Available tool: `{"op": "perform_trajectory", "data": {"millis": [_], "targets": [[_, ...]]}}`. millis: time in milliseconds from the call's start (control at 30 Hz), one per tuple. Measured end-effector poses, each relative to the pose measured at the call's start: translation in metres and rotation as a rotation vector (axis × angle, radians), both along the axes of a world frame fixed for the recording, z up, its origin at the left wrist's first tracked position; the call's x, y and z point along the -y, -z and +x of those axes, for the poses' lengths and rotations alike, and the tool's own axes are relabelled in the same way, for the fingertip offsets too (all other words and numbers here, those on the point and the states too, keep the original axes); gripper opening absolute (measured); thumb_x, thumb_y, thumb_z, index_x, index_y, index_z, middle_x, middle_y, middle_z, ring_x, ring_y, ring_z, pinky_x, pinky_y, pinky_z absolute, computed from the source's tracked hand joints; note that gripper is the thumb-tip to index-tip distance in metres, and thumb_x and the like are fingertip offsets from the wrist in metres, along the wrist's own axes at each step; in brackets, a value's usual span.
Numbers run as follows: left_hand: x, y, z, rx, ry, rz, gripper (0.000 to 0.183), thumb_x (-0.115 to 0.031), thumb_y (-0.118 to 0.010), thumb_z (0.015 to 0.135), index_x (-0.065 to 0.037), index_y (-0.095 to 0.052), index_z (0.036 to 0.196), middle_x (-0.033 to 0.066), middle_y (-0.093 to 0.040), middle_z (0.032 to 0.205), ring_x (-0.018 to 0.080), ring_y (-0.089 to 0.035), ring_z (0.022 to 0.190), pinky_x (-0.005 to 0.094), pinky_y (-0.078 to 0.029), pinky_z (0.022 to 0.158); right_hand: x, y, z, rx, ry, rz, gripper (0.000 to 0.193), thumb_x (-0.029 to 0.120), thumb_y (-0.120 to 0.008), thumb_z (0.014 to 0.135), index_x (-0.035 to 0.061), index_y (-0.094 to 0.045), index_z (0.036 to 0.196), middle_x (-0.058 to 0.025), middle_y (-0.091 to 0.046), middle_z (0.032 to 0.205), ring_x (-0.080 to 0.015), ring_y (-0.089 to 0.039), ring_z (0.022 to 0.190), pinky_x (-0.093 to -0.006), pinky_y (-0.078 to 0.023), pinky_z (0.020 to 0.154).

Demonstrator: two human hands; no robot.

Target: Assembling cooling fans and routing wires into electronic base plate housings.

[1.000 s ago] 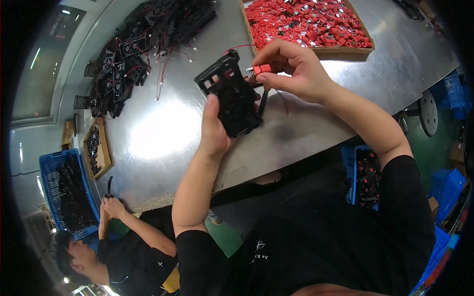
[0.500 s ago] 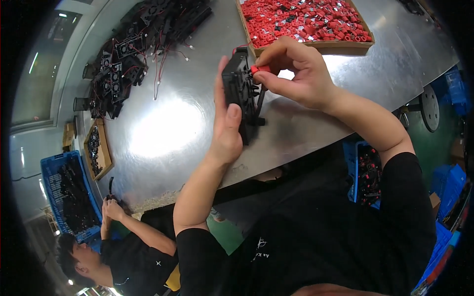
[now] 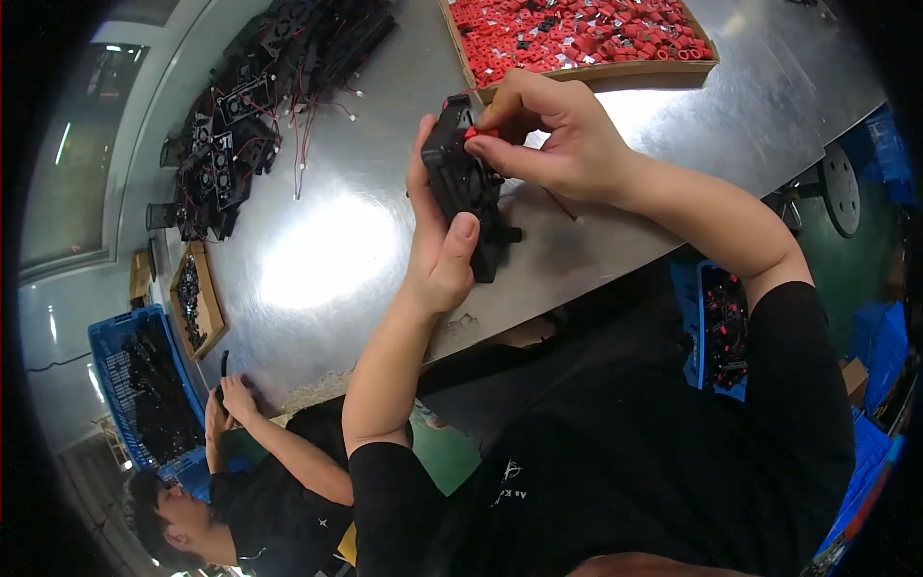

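Over the metal table, my left hand [image 3: 442, 245] grips a black plastic housing [image 3: 463, 183] by its long sides, thumb on the near face and fingers behind. The housing stands tilted on end, and a black stub sticks out near its lower right. At its upper right side, my right hand [image 3: 548, 135] pinches a small red plastic part [image 3: 473, 134] between thumb and forefinger. The red part is against the housing; whether it is seated there is hidden by my fingertips. A thin cable with a pale end [image 3: 580, 220] hangs below my right hand.
A cardboard tray [image 3: 625, 72] of red parts lies at the back. Black fan assemblies with wires [image 3: 226, 163] are heaped at the far left. Beside a small box [image 3: 213, 322] and blue crate [image 3: 106, 337], a co-worker's hands [image 3: 231, 404] handle a dark part. Another blue crate [image 3: 690, 317] stands right.
My right hand has moved left, bringing the red part up to the housing. The housing has turned, showing more of its face. A cable end now shows beneath my right hand.
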State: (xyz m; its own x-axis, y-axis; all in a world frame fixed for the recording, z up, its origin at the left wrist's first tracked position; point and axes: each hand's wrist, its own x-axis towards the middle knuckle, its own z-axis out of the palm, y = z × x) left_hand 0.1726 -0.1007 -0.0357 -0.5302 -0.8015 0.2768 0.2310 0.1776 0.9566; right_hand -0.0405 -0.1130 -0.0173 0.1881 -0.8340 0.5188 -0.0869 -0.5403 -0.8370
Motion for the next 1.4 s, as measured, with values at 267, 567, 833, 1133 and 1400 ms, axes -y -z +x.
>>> {"op": "perform_trajectory", "data": {"millis": [267,567,833,1133,1400], "targets": [[-0.001,-0.008,0.007,-0.092,-0.092,-0.032,0.09,-0.036,-0.067,0.099,-0.007,-0.014,0.167,0.0221,-0.045,0.153,0.0316,-0.056,0.134,0.0465,-0.046,0.116,-0.003,-0.003,0.004,-0.102,-0.065,-0.185,0.031,-0.002,-0.084,0.088,0.0017,-0.071,0.117,-0.006,-0.072,0.093,-0.0137,-0.073,0.082,-0.0287,-0.059,0.071],[-0.005,-0.018,0.007,-0.033,-0.13,0.019,0.076,-0.02,-0.079,0.093,-0.008,-0.031,0.151,0.0153,-0.054,0.138,0.0212,-0.06,0.119,0.0363,-0.051,0.104,0.004,-0.006,0.001,-0.304,0.022,-0.492,0.035,0.002,-0.087,0.079,0.0043,-0.07,0.11,-0.0074,-0.066,0.079,-0.0239,-0.07,0.066,-0.0312,-0.054,0.058],[0.012,-0.039,0.021,0.126,-0.041,0.325,0.058,-0.016,-0.085,0.093,-0.004,-0.054,0.14,0.0065,-0.069,0.117,0.0127,-0.066,0.105,0.0292,-0.055,0.093,-0.002,-0.001,0.009,-0.376,0.014,-0.512,0.036,0.01,-0.088,0.08,0.0058,-0.071,0.112,-0.008,-0.07,0.084,-0.0266,-0.073,0.073,-0.037,-0.057,0.063],[0.028,-0.051,0.049,0.366,-0.468,-0.186,0.034,-0.004,-0.078,0.095,-0.002,-0.068,0.127,0.009,-0.075,0.105,0.0158,-0.074,0.094,0.0304,-0.059,0.086,0.009,0.004,0.0,-0.366,0.034,-0.441,0.041,0.01,-0.081,0.089,0.0117,-0.071,0.129,-0.0081,-0.07,0.089,-0.0252,-0.07,0.072,-0.0365,-0.057,0.065],[0.0,-0.018,0.04,1.189,-0.404,-0.992,0.03,-0.009,-0.074,0.085,-0.01,-0.07,0.115,0.0133,-0.067,0.104,0.0357,-0.067,0.091,0.0475,-0.054,0.082,0.028,0.02,-0.015,-0.442,0.054,-0.205,0.038,0.011,-0.076,0.093,0.011,-0.072,0.131,-0.0048,-0.049,0.069,-0.0209,-0.054,0.061,-0.0369,-0.046,0.06]]}}
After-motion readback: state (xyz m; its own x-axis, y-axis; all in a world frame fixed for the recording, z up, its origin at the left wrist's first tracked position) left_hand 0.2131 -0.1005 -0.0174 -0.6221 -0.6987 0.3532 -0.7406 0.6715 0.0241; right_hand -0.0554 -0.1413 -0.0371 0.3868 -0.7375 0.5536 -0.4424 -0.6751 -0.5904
